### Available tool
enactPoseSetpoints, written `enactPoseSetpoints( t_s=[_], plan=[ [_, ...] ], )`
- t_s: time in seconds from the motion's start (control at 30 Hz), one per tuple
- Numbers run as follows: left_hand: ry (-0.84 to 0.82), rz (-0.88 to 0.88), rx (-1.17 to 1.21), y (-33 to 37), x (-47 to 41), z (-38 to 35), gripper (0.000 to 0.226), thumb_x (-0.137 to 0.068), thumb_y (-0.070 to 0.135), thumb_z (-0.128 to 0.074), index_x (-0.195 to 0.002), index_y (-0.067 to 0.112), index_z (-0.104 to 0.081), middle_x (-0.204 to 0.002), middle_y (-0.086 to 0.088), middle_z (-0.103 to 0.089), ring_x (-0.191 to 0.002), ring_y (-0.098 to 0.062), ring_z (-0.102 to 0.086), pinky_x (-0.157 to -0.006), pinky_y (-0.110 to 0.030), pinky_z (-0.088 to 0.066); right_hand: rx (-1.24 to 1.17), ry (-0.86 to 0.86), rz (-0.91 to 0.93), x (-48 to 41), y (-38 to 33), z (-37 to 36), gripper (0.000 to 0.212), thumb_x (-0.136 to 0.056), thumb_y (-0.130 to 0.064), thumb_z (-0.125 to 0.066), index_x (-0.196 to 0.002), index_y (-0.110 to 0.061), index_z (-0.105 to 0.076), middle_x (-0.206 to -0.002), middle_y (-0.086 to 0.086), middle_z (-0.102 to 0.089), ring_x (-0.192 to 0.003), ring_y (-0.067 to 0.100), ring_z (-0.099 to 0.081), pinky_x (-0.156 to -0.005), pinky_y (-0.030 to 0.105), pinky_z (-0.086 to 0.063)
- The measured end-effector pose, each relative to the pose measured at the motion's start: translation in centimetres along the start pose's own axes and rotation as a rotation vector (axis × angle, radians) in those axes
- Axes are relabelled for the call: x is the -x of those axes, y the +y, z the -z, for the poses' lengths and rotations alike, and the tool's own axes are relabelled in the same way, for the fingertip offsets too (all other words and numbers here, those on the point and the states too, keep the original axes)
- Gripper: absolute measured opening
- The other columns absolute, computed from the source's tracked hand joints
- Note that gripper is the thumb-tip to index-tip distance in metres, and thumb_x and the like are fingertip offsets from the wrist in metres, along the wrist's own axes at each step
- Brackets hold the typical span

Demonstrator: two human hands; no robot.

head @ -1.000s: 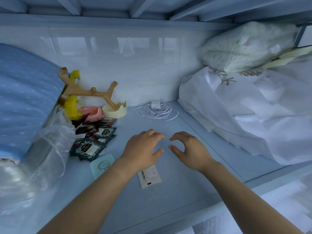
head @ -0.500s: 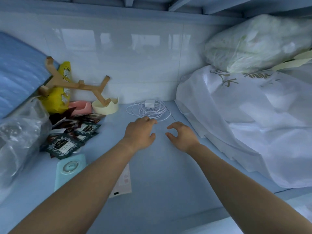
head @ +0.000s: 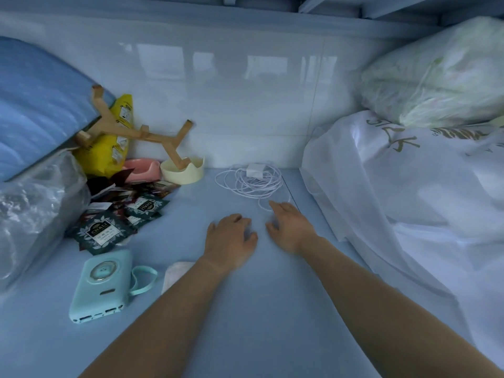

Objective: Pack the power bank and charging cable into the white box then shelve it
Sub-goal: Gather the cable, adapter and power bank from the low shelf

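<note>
A mint-green power bank (head: pixel 101 287) with a loop strap lies flat on the blue shelf at the near left. A white charging cable (head: pixel 249 181), loosely coiled with a small white plug on top, lies by the back wall. My left hand (head: pixel 228 240) hovers palm down in the middle of the shelf, fingers curled, holding nothing. My right hand (head: pixel 292 223) is just to its right, fingertips at the near end of the cable, nothing gripped. No white box is in view.
Dark tea sachets (head: pixel 102 232) are scattered at the left, behind them a wooden stand (head: pixel 141 136), a cream bowl (head: pixel 182 170), a yellow bag (head: pixel 114 143). A clear plastic bag (head: pixel 32 214) and blue bedding (head: pixel 38 105) fill the left; white bags (head: pixel 409 192) fill the right. A small white packet (head: pixel 174 272) lies by my left forearm.
Both hands have moved farther back over the shelf toward the cable. The view has shifted, so the power bank now shows in full.
</note>
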State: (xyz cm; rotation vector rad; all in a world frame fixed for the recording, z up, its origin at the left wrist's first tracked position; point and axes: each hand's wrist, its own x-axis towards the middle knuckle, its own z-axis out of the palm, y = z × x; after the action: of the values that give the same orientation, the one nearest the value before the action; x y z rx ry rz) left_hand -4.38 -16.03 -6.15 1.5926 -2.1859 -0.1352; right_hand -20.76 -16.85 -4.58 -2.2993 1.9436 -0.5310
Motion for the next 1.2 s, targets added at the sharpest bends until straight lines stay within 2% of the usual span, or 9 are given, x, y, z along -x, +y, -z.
enactPoseSetpoints(
  t_s=[0.2,0.37,0.43,0.53,0.6,0.7,0.87,1.07,1.2],
  plan=[
    [-0.021,-0.021,0.042,-0.9,0.8,0.2,0.043,-0.091,0.038,-0.043,-0.133,0.027,-0.045,-0.145,0.0,-0.038,-0.134,-0.013,-0.031,-0.112,-0.042,-0.021,0.011,0.288,-0.065,2.2,0.2,-0.2,0.026,-0.089,-0.027,-0.046,-0.104,-0.012,-0.061,-0.109,0.007,-0.059,-0.104,0.026,-0.054,-0.079,0.031,-0.042],
    [-0.034,-0.022,0.039,-0.8,1.0,0.4,0.044,-0.092,0.037,-0.043,-0.135,0.025,-0.043,-0.146,-0.001,-0.037,-0.135,-0.014,-0.03,-0.112,-0.042,-0.02,0.085,0.467,-0.093,4.6,-0.1,0.6,0.031,-0.082,-0.032,-0.054,-0.055,-0.019,-0.044,-0.064,0.004,-0.064,-0.064,0.029,-0.059,-0.054,0.024,-0.029],
    [-0.013,-0.025,0.043,-0.6,1.2,0.5,0.045,-0.091,0.037,-0.044,-0.134,0.023,-0.043,-0.144,-0.002,-0.04,-0.132,-0.016,-0.034,-0.11,-0.04,-0.023,0.04,0.514,-0.026,4.5,-0.3,1.0,0.025,-0.079,-0.028,-0.059,-0.058,-0.018,-0.05,-0.066,0.004,-0.065,-0.065,0.029,-0.061,-0.055,0.025,-0.035],
    [0.029,-0.034,0.053,-0.5,1.4,0.6,0.049,-0.09,0.036,-0.047,-0.135,0.018,-0.042,-0.138,-0.004,-0.045,-0.126,-0.02,-0.042,-0.106,-0.036,-0.03,-0.041,0.406,0.097,3.0,-0.2,1.2,0.024,-0.08,-0.024,-0.062,-0.099,-0.01,-0.064,-0.109,0.01,-0.063,-0.102,0.029,-0.058,-0.082,0.034,-0.047],
    [0.058,-0.026,0.058,-0.6,1.5,0.7,0.051,-0.089,0.036,-0.048,-0.135,0.016,-0.041,-0.137,-0.005,-0.045,-0.124,-0.021,-0.043,-0.104,-0.034,-0.032,-0.051,0.24,0.125,1.7,0.0,0.9,0.049,-0.085,-0.028,-0.058,-0.129,-0.01,-0.048,-0.141,0.01,-0.043,-0.13,0.025,-0.038,-0.104,0.034,-0.035],
    [0.083,-0.001,0.045,-0.4,1.5,0.7,0.053,-0.088,0.036,-0.048,-0.136,0.016,-0.038,-0.137,-0.004,-0.045,-0.122,-0.021,-0.045,-0.103,-0.033,-0.033,-0.006,0.069,0.124,-0.1,0.2,0.1,0.069,-0.09,-0.037,-0.048,-0.146,-0.017,-0.015,-0.157,0.0,-0.008,-0.143,0.016,-0.008,-0.115,0.032,-0.016],
    [0.099,0.023,-0.005,-0.1,1.4,0.5,0.056,-0.088,0.036,-0.045,-0.138,0.016,-0.033,-0.134,-0.004,-0.047,-0.119,-0.021,-0.047,-0.101,-0.035,-0.035,-0.038,-0.099,0.058,-1.3,0.5,-0.8,0.071,-0.092,-0.042,-0.041,-0.147,-0.023,0.0,-0.157,-0.001,-0.006,-0.143,0.017,-0.001,-0.114,0.033,-0.011],
    [0.108,0.02,-0.012,0.2,1.2,0.9,0.057,-0.084,0.031,-0.049,-0.137,0.017,-0.032,-0.136,-0.003,-0.041,-0.118,-0.022,-0.044,-0.09,-0.035,-0.043,0.0,0.012,0.099,0.3,-0.2,-0.3,0.057,-0.087,-0.044,-0.05,-0.135,-0.014,-0.04,-0.137,0.006,-0.04,-0.129,0.024,-0.027,-0.107,0.03,-0.024],
    [0.05,-0.054,0.016,0.7,1.5,1.5,0.06,-0.086,0.023,-0.049,-0.141,0.02,-0.026,-0.15,-0.004,-0.024,-0.133,-0.022,-0.029,-0.1,-0.038,-0.039,-0.049,0.102,0.175,3.1,-0.8,0.0,0.041,-0.08,-0.039,-0.061,-0.112,-0.013,-0.06,-0.115,0.006,-0.055,-0.116,0.026,-0.041,-0.098,0.03,-0.034]
  ],
)
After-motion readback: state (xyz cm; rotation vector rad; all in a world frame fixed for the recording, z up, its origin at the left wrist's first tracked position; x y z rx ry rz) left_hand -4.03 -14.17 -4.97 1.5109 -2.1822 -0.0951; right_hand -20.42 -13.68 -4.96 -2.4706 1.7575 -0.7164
